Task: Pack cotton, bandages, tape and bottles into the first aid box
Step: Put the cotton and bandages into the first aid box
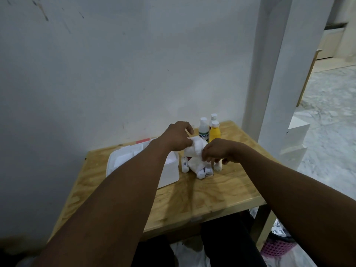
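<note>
Fingers (pixel 189 130) of both hands on cotton (pixel 198 148)

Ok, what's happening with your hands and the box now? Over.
Left hand and right hand both pinching the cotton. Box open, left of it. Bottles standing behind. Nothing in the way.

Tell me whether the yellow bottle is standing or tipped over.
Standing. The yellow bottle sits upright on the wooden table, white cap on top, beside two other upright bottles.
</note>
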